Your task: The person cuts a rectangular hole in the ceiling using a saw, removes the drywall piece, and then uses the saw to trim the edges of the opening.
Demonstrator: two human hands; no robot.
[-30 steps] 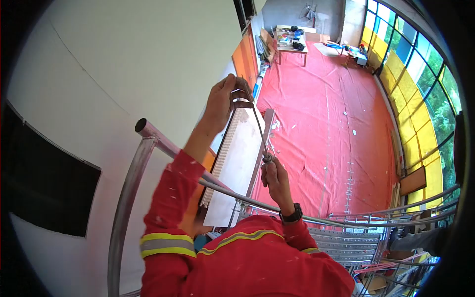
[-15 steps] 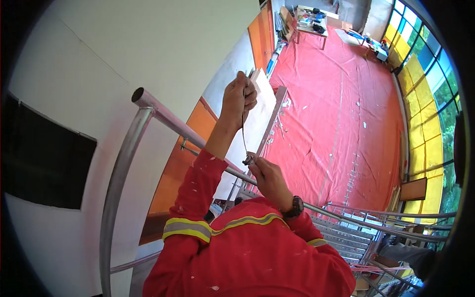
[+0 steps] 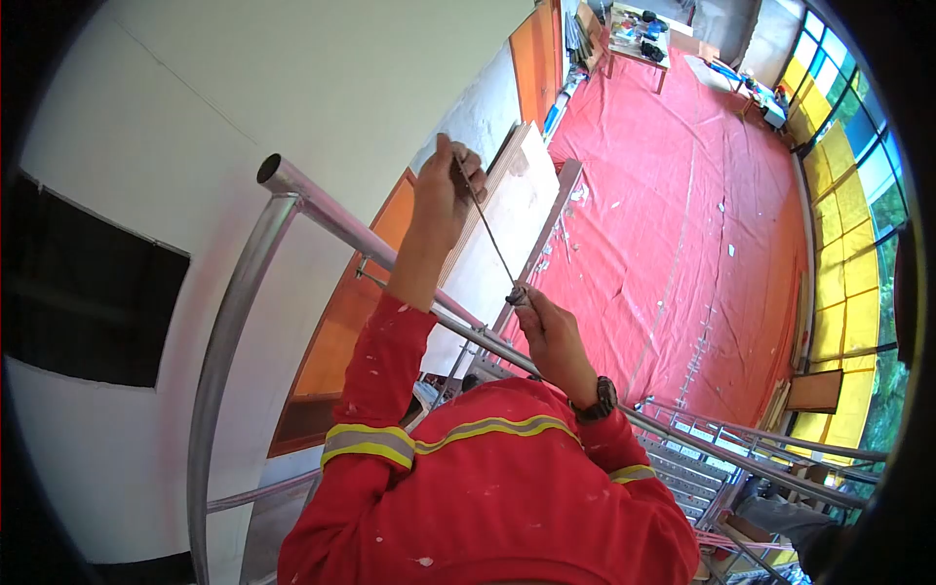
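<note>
A thin dark cord runs taut and slanting between my two hands. Its upper end is pinched in my left hand, which is raised in front of the pale boards. Lower and to the right, my right hand is closed on a small dark bundle at the cord's lower end. What the bundle is made of is too small to tell. Both hands are above the metal guardrail, with a watch on my right wrist.
A wall with a dark square opening is on the left. Red sheeting covers the floor far below. Scaffold planks and a person's grey-clothed leg are at the lower right. A cluttered table stands far off.
My left hand has shifted slightly left, and my right hand has moved right and up. The cord between them slants more. The view has turned a little.
</note>
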